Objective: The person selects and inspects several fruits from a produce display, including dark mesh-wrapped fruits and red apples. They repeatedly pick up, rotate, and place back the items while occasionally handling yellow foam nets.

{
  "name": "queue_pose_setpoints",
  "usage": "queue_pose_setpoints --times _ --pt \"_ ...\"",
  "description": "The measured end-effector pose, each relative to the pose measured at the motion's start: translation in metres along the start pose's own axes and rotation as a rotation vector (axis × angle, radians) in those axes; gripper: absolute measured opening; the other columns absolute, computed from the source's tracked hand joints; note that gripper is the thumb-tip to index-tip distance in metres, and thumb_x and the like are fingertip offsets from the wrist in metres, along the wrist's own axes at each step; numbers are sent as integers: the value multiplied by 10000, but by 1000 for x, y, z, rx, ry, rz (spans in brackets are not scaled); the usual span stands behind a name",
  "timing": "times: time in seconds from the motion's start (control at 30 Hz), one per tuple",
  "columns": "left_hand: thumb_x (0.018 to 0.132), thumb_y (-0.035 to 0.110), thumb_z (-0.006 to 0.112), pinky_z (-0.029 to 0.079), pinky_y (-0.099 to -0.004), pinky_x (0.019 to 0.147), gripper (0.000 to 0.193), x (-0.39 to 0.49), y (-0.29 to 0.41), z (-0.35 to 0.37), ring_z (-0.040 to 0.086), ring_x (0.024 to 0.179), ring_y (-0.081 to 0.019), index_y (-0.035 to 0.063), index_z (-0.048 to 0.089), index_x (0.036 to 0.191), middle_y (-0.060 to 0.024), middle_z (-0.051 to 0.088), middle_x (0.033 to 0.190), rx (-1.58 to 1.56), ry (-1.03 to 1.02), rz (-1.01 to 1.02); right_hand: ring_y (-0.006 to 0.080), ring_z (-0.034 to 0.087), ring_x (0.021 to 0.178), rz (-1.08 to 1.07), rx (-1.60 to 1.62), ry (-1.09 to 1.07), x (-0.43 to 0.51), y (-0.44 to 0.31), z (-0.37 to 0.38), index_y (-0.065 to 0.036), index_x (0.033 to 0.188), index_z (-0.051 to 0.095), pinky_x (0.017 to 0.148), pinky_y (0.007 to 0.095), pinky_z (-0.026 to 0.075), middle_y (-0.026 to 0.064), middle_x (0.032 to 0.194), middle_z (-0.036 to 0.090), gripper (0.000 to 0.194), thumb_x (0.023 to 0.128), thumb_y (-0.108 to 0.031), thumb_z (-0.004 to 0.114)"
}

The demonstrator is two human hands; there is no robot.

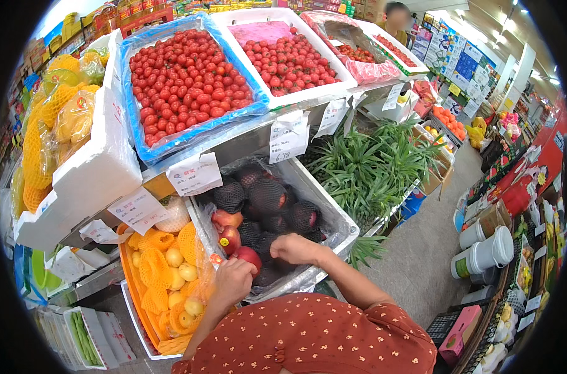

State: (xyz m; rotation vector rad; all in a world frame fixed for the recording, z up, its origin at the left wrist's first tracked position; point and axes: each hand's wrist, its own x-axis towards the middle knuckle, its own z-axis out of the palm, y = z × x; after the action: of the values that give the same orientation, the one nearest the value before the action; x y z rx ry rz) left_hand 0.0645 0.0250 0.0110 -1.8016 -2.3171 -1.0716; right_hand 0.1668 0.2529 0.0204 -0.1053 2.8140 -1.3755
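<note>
My left hand [237,280] is on a red apple-like fruit [247,259] at the near left corner of a white foam crate [344,224] lined with clear plastic. My right hand [290,250], its fingers curled, rests over dark round fruits in black foam nets [269,194] in the same crate; whether it grips one is hidden. Two more bare red fruits [229,238] lie just beyond my left hand, one with a yellow sticker. Left of the crate, an orange crate [145,322] holds yellow fruits [175,257], some in orange foam nets.
Crates of cherry tomatoes [185,84] stand on the raised shelf behind, with paper price tags [194,174] along its edge. A white foam box [87,163] is at left. Leafy green tops [372,163] spread at right, beside a grey aisle [416,257]. A person [396,21] is far back.
</note>
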Motion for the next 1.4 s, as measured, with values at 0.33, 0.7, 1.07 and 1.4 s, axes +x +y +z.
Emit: queue_pose_setpoints --times 0.33,0.7,1.07,1.4 --pt "767 104 636 457 -419 723 132 0 1 2 600 814 -294 62 651 892 -91 639 837 39 17 -20 167 613 549 -1390 576 322 -119 -186 -160 -57 1126 660 484 309 439 40 756 697 310 824 -122 632" --pt "765 139 671 448 -433 696 136 3 7 -4 600 786 -305 61 650 875 -100 638 811 55 -22 -35 175 661 724 19 209 355 -25 -67 -32 11 956 690 684 318 517 155 780 674 176 877 -138 642" --pt "763 150 683 459 -441 709 167 4 7 -5 610 793 -335 49 656 892 -132 652 829 51 -26 -34 401 621 787 -32 -139 175 -13 -27 35 -8 855 657 717 462 496 207 824 640 181 850 -183 609" --pt "769 149 688 479 -448 762 172 2 6 -4 616 792 -354 44 656 900 -152 655 839 55 -41 -65 408 615 792 -45 -141 200 -13 -28 35 4 814 633 716 469 489 208 800 626 191 858 -180 601"
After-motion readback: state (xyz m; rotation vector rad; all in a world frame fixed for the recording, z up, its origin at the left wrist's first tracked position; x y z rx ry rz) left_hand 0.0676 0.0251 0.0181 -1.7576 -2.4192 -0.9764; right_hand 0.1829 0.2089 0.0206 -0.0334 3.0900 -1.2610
